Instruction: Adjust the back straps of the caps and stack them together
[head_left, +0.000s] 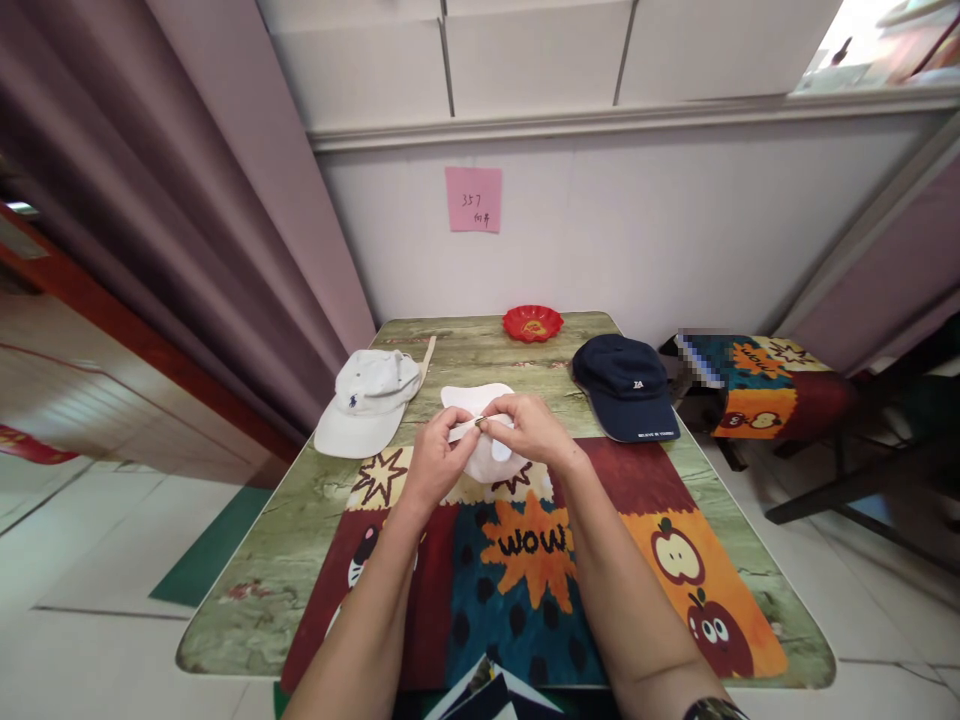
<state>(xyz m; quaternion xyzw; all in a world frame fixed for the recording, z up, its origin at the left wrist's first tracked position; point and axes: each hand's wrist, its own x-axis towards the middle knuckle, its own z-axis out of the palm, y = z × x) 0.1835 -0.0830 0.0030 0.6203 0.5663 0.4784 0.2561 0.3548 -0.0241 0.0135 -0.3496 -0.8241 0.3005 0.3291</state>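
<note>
A white cap (pixel 491 464) lies upside down or tilted over the mat, its brim (pixel 474 394) pointing away from me. Both hands meet at the cap's back strap (pixel 463 431), where a small dark metal buckle shows between the fingertips. My left hand (pixel 437 447) pinches the strap from the left. From the right, my right hand (pixel 531 428) pinches it by the buckle; its fingers cover part of the cap. To the left sits a pale grey-white cap (pixel 370 393) with a small blue logo and its strap sticking out. A navy cap (pixel 624 385) with white lettering sits at the right.
A red scalloped dish (pixel 532 323) stands at the table's far edge. Under my forearms lies a colourful mat (pixel 517 600) on the green wood-patterned table (pixel 247 590). A pink note (pixel 473 200) is on the wall behind. Right of the table is a covered stool (pixel 765 385).
</note>
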